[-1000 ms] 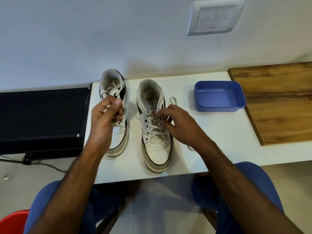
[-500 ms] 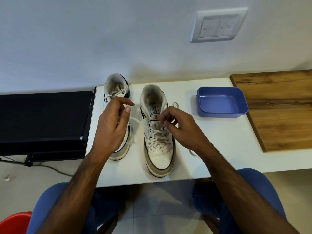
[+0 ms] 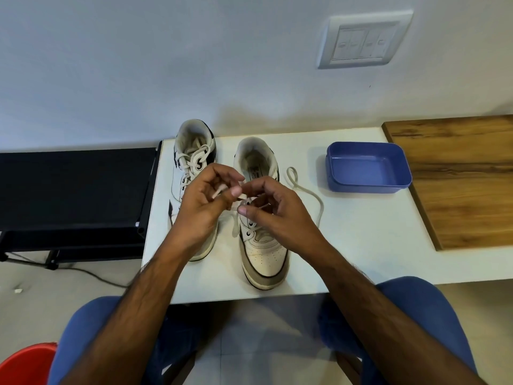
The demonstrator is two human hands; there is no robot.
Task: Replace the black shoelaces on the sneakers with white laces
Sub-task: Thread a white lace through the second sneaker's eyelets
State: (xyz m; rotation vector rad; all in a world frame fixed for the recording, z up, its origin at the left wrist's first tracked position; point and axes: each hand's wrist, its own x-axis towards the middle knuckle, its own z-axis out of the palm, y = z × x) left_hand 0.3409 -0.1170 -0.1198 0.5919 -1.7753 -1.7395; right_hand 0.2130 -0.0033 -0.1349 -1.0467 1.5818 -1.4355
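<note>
Lacing is in hand on the right sneaker (image 3: 262, 245), which stands on the white worktop (image 3: 361, 245) beside the left sneaker (image 3: 194, 162), already laced in white. Both hands meet above its upper eyelets: the left hand (image 3: 202, 207) pinches the tip of the white lace (image 3: 308, 193), and the right hand (image 3: 272, 209) seems to pinch another part, though the fingers hide it. To do it well, keep the tip straight and pull both sides evenly. Each sneaker lies lengthwise, toe toward the person, heel toward the wall.
</note>
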